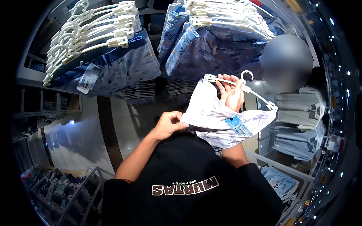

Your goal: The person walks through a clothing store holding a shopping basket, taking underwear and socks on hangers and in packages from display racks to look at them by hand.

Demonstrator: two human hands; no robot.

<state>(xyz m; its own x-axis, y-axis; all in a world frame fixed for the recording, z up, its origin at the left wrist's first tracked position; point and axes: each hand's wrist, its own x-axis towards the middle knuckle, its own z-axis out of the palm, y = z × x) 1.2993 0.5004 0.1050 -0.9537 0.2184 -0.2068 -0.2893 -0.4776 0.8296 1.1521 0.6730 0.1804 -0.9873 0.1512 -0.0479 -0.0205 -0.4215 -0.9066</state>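
A pale printed garment, seemingly shorts (211,107), hangs by its corners from a white clip hanger (257,94) in front of my chest. My right hand (232,93) grips the hanger's bar just left of its hook, its wrist passing behind the cloth. At the garment's left edge, my left hand (171,123) is closed, thumb and fingers pinching the fabric. A blue tag (238,125) lies on the front of the cloth. The upper edge sags between the clips, and folds hide part of the shape.
Blue printed shorts (128,60) on white hangers fill the rack ahead at left, with more blue shorts (215,49) beside them. Grey shirts (299,109) hang at right. A shelf of folded clothes (56,192) stands lower left, beside tiled floor (77,137).
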